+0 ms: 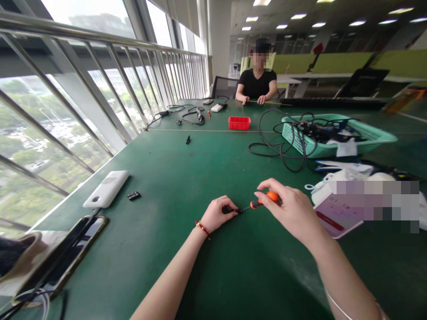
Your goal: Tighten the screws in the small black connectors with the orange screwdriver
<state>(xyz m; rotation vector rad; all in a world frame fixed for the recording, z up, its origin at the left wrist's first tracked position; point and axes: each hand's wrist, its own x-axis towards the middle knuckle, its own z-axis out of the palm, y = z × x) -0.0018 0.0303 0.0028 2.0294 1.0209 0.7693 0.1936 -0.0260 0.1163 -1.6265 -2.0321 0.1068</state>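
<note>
The left hand (216, 216) pinches a small black part (238, 211) between thumb and fingers at the green table (160, 178); the right hand (290, 206) loosely closes thumb and fingers on a screwdriver (272, 196), its tip at the part's end. On the right, a pinkish-purple box (336, 214) bears lettering too blurred to read.

Looks like an office tbh: lime-green desk partitions (342, 63), a mesh-backed chair (226, 83), rows of ceiling lights (298, 16), windows (96, 20) behind a metal railing (83, 34).
</note>
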